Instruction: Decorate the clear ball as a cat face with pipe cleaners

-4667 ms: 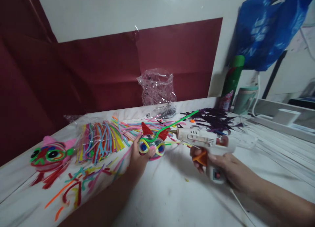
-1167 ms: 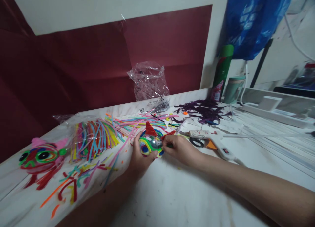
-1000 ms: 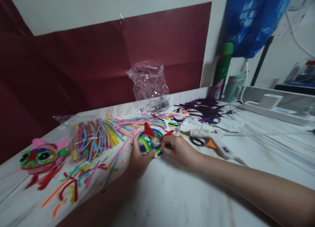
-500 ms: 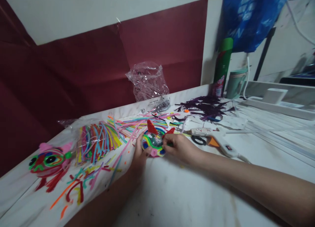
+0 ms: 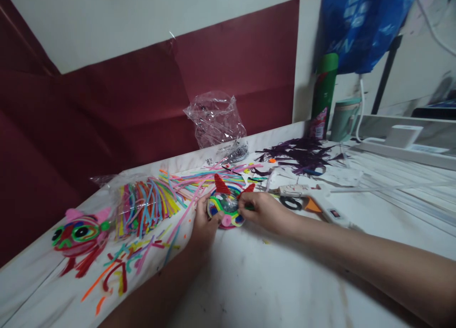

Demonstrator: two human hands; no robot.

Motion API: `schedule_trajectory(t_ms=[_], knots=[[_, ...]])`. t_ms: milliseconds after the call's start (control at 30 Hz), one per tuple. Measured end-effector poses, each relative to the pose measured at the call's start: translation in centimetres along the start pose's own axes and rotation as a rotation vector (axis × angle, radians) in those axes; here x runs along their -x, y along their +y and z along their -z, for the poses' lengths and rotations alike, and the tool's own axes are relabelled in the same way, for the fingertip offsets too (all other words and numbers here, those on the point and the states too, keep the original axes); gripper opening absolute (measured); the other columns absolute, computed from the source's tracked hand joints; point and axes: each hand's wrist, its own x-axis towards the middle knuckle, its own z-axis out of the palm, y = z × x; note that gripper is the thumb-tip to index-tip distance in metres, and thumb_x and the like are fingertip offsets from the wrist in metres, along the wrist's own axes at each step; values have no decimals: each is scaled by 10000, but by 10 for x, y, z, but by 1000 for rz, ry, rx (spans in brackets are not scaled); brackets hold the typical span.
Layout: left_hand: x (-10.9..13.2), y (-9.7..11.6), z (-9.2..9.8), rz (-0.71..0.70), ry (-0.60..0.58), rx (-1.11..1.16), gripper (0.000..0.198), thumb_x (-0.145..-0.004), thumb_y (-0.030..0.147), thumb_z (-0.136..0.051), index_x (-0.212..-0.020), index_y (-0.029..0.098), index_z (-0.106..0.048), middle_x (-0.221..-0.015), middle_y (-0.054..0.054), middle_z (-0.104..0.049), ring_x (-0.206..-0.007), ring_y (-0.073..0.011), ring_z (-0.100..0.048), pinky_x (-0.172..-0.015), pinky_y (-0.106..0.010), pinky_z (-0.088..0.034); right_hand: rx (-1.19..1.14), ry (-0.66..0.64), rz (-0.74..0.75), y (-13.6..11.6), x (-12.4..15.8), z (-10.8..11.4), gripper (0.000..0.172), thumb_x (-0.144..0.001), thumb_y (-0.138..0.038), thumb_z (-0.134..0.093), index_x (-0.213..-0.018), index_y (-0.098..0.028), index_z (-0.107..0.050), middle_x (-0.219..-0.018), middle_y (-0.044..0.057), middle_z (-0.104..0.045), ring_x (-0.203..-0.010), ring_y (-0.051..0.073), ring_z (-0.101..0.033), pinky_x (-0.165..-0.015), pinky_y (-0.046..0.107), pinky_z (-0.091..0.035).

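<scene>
Between my hands is a small pipe-cleaner animal figure (image 5: 228,205) with red pointed ears, a clear domed middle, and green, yellow and blue coils with a pink nose. My left hand (image 5: 206,221) grips its left side, thumb across the lower front. At its right side, the fingers of my right hand (image 5: 257,209) are pinched together against the figure below the right ear. Whatever sits between those fingertips is too small and hidden to name; a bit of green shows there. Another finished-looking pipe-cleaner figure (image 5: 80,235), pink-eared with red legs, stands at the far left.
A bag of colourful pipe cleaners (image 5: 146,207) lies left, with cut pieces (image 5: 121,271) in front. A glue gun (image 5: 329,209), black-handled scissors (image 5: 290,203) and clear sticks (image 5: 406,190) are right. Behind are purple strips (image 5: 299,154), a green can (image 5: 325,88) and a mug (image 5: 345,119).
The view has shifted slightly, so things on the table's left appear a little further right. Both hands keep their hold on the figure, with little visible movement.
</scene>
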Motion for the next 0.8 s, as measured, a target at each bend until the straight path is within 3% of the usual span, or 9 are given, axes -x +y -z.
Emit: schedule_trajectory(t_ms=[200,367,633,800], knots=[[-5,-4,4,-39,6,-68,573,-587,227,-666,-1123,189,-467,-1044,-66,-632,-960,-219,-617,-843,-343,-481,-14,0,9,2,-1,-1,121,-694,-71,-526,-644,-179,-549,-626,-24,-566,-591,112,-491,-581,212,-353],[-6,-13,3,-61,12,-97,616,-582,182,-643,-1165,192,-445,-1131,-93,-614,-1043,-226,-597,-906,-353,-457,12,43,12,4,-3,-2,122,-679,-69,-538,-626,-179,-533,-617,-27,-555,-583,109,-478,-571,209,-340],[-8,-14,5,-96,-46,-84,668,-621,339,-692,-1218,175,-441,-1298,-146,-534,-1205,-277,-510,-1007,-391,-397,19,59,19,9,-4,-1,106,-682,-78,-540,-649,-178,-556,-613,-27,-566,-574,108,-484,-561,203,-347],[-5,-11,5,-36,-71,-23,640,-715,450,-622,-1266,178,-445,-1294,-133,-542,-1235,-284,-479,-1003,-398,-398,6,51,-2,10,-5,2,112,-670,-72,-526,-651,-176,-562,-611,-25,-575,-570,108,-491,-554,203,-354]])
